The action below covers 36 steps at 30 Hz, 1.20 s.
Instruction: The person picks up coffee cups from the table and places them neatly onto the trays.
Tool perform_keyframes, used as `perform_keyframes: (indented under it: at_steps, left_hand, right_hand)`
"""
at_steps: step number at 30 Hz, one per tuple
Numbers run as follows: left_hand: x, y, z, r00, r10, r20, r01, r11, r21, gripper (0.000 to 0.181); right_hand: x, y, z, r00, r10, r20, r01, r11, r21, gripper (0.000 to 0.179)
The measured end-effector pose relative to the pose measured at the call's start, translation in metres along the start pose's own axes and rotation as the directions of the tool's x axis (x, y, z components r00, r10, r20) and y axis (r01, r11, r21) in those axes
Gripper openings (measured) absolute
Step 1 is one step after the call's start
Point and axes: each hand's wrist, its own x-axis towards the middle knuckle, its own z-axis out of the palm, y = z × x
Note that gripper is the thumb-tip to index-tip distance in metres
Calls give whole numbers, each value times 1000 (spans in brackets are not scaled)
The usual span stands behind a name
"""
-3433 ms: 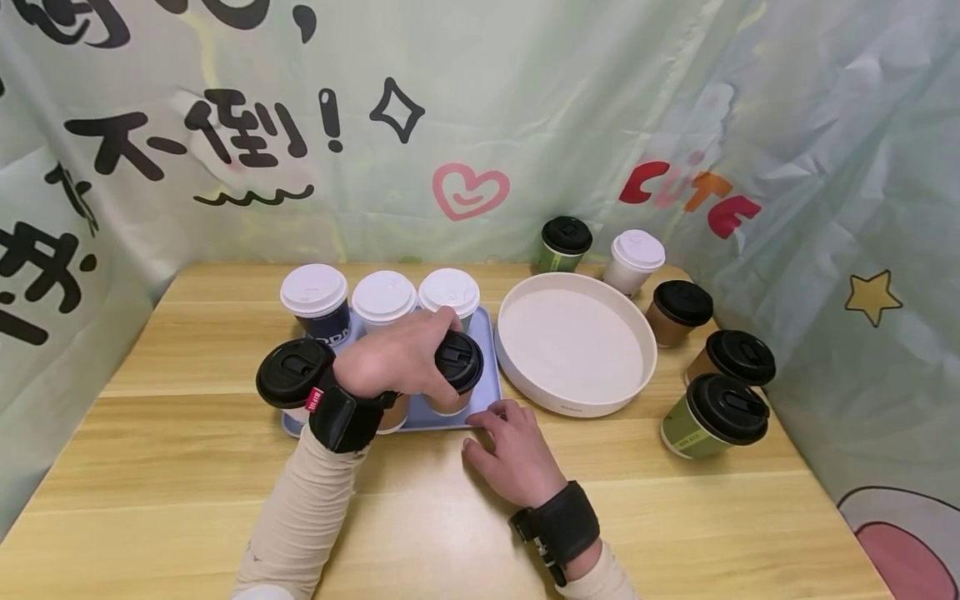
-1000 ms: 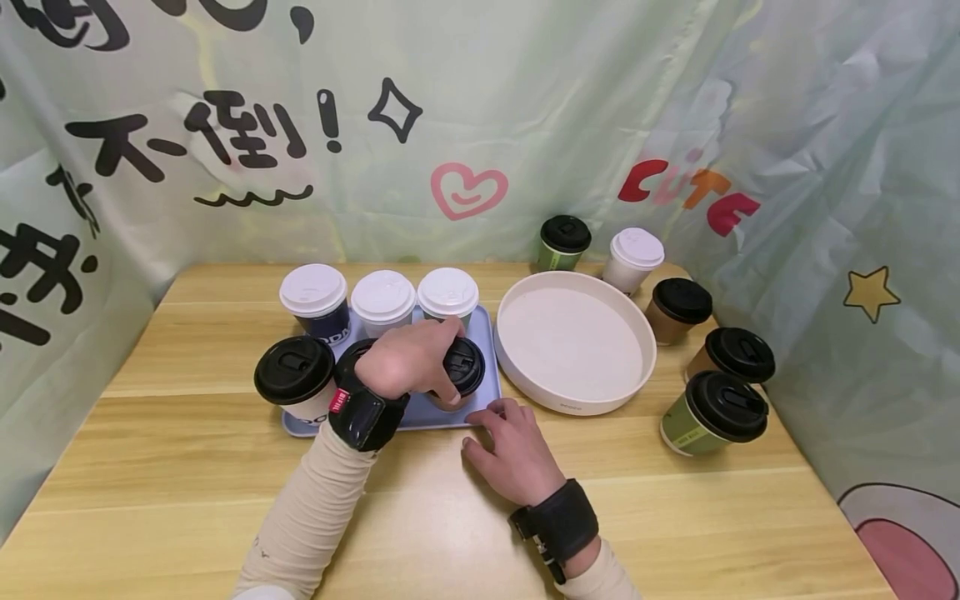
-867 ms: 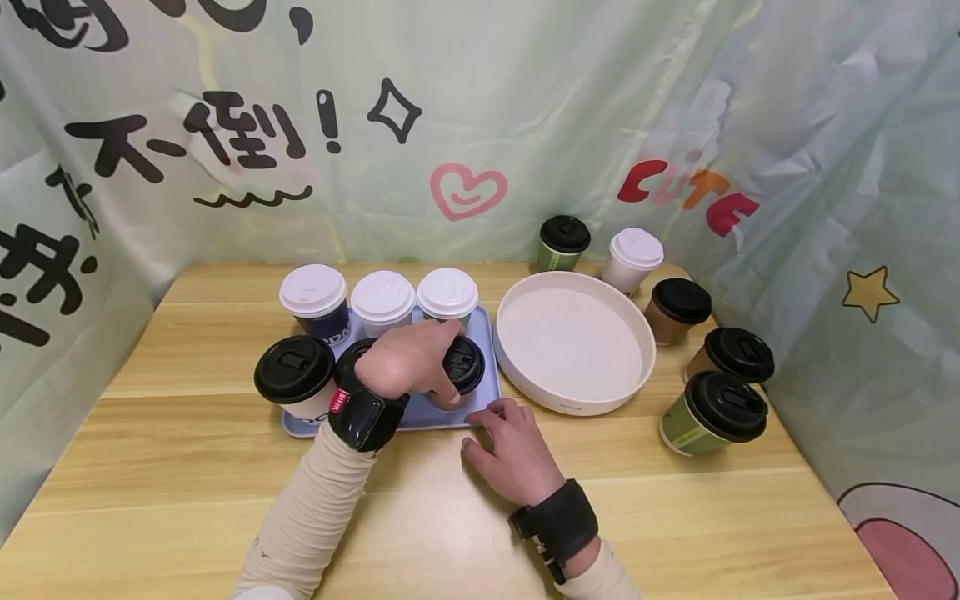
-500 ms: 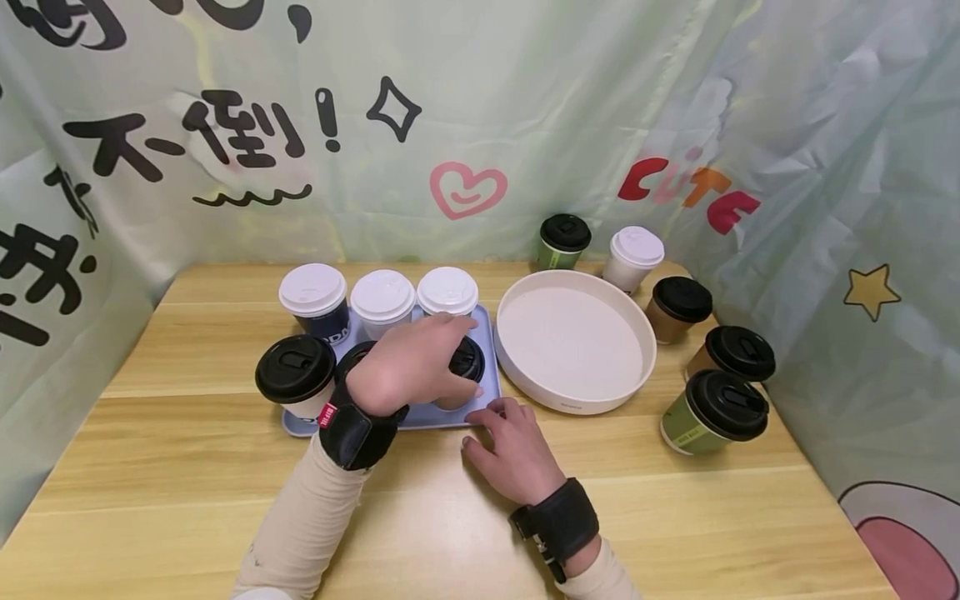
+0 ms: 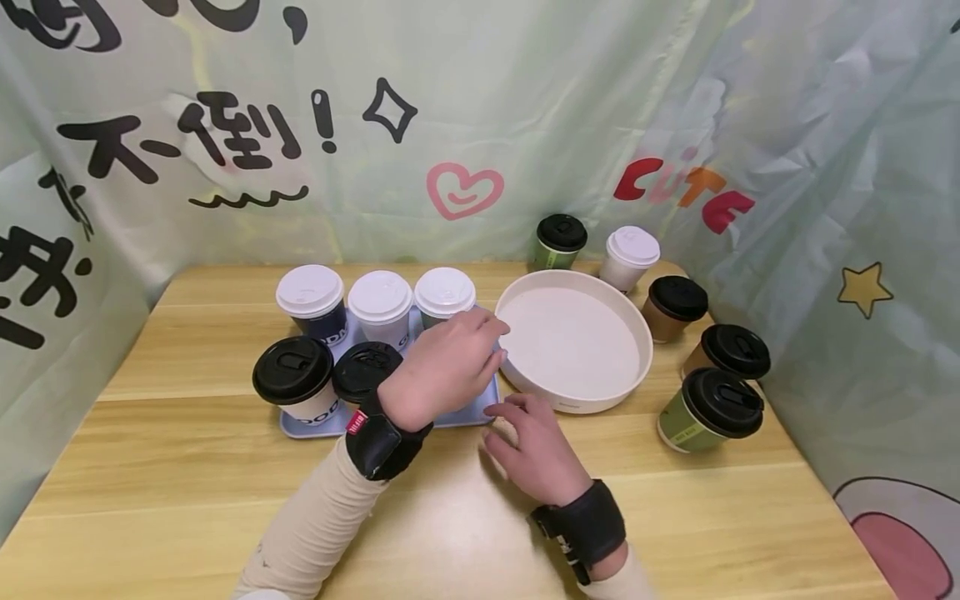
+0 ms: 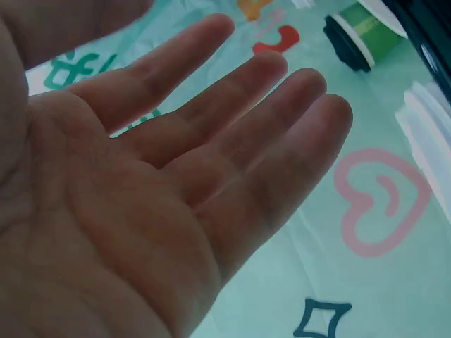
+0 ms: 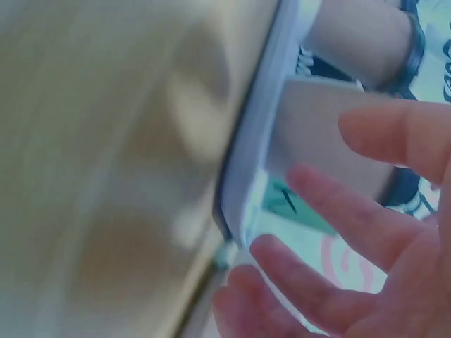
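My left hand [image 5: 446,362] hovers over the right side of the blue tray [image 5: 476,412]. In the left wrist view its fingers are extended, holding nothing. Below it, hidden in the head view, a brown paper coffee cup [image 7: 313,134] stands on the tray, as the right wrist view shows. My right hand [image 5: 542,450] is by the tray's front right corner, fingers loosely bent and holding nothing; contact with the rim is unclear. Along the tray's back stand three white-lidded cups [image 5: 380,297]. Two more black-lidded cups show in front, a white one [image 5: 294,375] and another [image 5: 365,367] partly covered.
A round cream tray [image 5: 573,333] lies right of the blue tray. Around it stand a green cup [image 5: 558,242], a white cup [image 5: 630,254], two brown cups [image 5: 675,308] and another green cup [image 5: 708,412]. A printed curtain [image 5: 525,108] closes off the back and sides.
My left hand has let go of the front right black-lidded cup, straightened its fingers and moved right. My right hand has shifted slightly right, away from the tray's corner.
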Motion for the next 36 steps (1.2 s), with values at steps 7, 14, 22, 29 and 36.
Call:
perform_keyframes:
  at_steps: [7, 14, 22, 29, 36]
  left_hand:
    - [7, 13, 25, 998, 55, 12, -56, 996, 69, 22]
    - [13, 21, 49, 998, 61, 27, -64, 986, 153, 19]
    - [17, 25, 78, 997, 76, 27, -80, 972, 220, 18]
    - [20, 20, 90, 997, 48, 56, -59, 974, 217, 21]
    - [26, 20, 98, 991, 28, 130, -60, 966, 250, 14]
  right_hand:
    - [-17, 13, -44, 998, -16, -57, 10, 996, -90, 28]
    - [-33, 24, -97, 978, -65, -197, 29, 984, -178, 24]
    - [-32, 56, -147, 891, -98, -443, 1, 977, -213, 40]
    - [-31, 78, -171, 884, 216, -415, -302, 941, -152, 66]
    - [-29, 91, -176, 865, 359, -350, -436, 883, -172, 84]
